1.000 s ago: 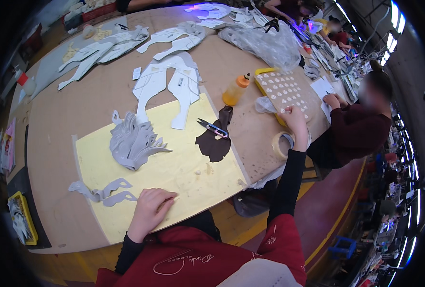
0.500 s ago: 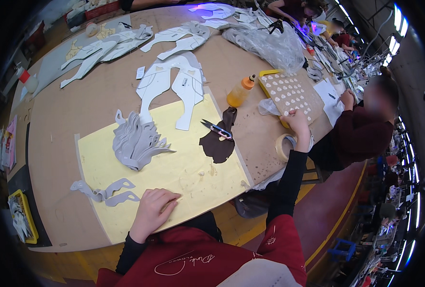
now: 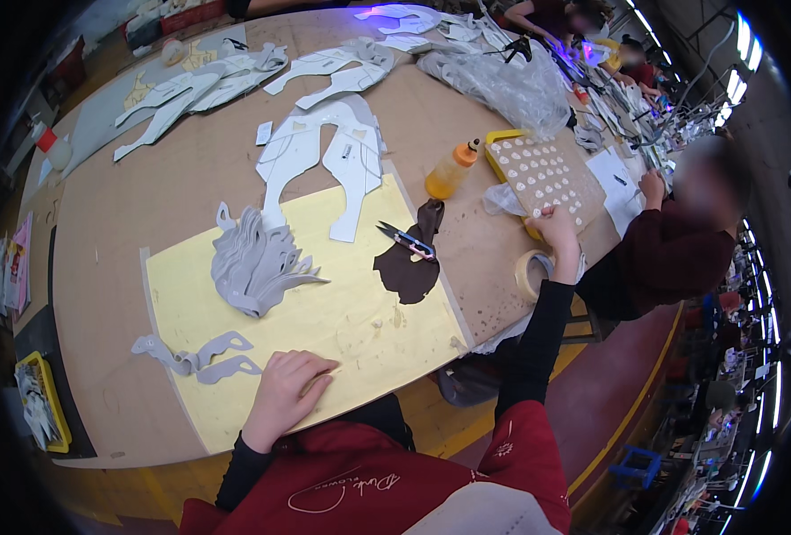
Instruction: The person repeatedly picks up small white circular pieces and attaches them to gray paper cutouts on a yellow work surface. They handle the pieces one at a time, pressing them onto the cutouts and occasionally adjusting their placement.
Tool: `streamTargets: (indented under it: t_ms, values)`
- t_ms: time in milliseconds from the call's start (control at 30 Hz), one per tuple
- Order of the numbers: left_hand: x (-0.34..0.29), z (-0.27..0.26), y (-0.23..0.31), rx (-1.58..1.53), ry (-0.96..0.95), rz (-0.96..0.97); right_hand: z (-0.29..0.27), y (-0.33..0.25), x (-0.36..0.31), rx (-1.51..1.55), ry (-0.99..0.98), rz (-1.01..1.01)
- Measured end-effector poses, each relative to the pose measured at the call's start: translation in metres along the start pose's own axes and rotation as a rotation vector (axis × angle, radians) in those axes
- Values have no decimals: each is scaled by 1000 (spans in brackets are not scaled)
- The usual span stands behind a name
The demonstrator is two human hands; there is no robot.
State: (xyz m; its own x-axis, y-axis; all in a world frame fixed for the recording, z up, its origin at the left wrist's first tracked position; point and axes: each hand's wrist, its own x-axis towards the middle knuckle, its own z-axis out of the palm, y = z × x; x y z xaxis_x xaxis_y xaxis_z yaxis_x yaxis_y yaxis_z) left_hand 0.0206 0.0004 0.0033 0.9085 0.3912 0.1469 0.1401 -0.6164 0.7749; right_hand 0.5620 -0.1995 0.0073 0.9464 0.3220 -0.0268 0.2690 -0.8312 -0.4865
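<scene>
My left hand (image 3: 292,392) lies on the front of a yellow sheet (image 3: 342,343), fingers stretched out loosely, thumb a little apart, nothing seen in it. Beside it are two grey cut strips (image 3: 197,358). My right hand (image 3: 556,230) reaches to the near corner of a board (image 3: 582,169) dotted with rows of small white pieces. Its thumb and fingertips are pinched together; what they hold is too small to make out. Between my hands, thread snips (image 3: 406,241) lie on a dark brown cut piece (image 3: 407,275). A wavy stack of grey pieces (image 3: 257,265) sits further left.
An orange-topped bottle (image 3: 450,171) stands left of the board, which rests on a yellow tray. A tape roll (image 3: 532,274) lies near my right wrist. White pattern-shaped pieces (image 3: 352,160) and clear plastic (image 3: 502,85) cover the far side. A co-worker (image 3: 680,241) sits at right.
My right hand shifts very slightly at the board's corner, its fingers still pinched. My left hand stays in place. The whole view moves a few pixels; the co-worker's head turns or moves slightly.
</scene>
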Motion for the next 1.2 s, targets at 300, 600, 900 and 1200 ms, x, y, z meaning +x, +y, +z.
streamTargets:
  t_ms: [300, 600, 900, 1200]
  values:
    - [-1, 0, -1, -3, -9, -11, 0, -8, -10, -11, 0, -2]
    - [-1, 1, -1, -8, -10, -5, -6, -9, -16, -81, 47, -79]
    - [-1, 0, 1, -13, -3, 2, -1, -23, -38, -37, 212, -166]
    - [-1, -2, 0, -9, -3, 1, 14, -34, -62, 330, 355, -209]
